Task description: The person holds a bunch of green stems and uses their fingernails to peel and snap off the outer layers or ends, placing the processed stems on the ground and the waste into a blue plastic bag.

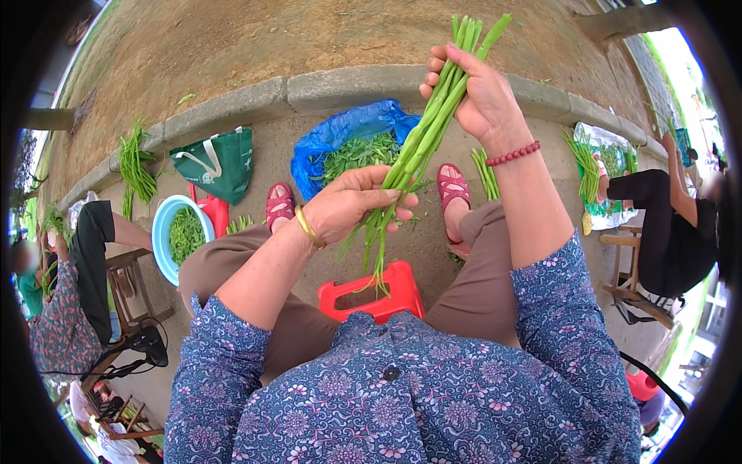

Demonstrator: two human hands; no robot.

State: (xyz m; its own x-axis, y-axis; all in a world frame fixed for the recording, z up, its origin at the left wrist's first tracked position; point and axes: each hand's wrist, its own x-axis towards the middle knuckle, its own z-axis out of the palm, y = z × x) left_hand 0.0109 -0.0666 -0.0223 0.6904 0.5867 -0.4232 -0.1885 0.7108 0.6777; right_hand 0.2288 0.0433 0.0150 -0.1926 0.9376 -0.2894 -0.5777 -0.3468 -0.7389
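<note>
A bundle of long green leafy-vegetable stems (426,136), possibly water spinach, slants up to the right between my hands. My right hand (484,95) grips it near its thick cut ends. Around the thinner lower part close the thumb and fingers of my left hand (362,200). Thin tips dangle below that hand, over a red plastic stool (374,293) between my knees. Beyond my hands, a blue plastic bag (319,130) lies spread on the ground with loose green leaves (362,153) in it. More cut stems (486,174) lie beside my right foot.
To the left are a light-blue basin (165,217) of leaves, a green tote bag (223,165) and a heap of stems (137,162). A stone curb (353,87) edges bare soil. Seated people (675,232) handle greens on both sides, with more stems (588,171) at right.
</note>
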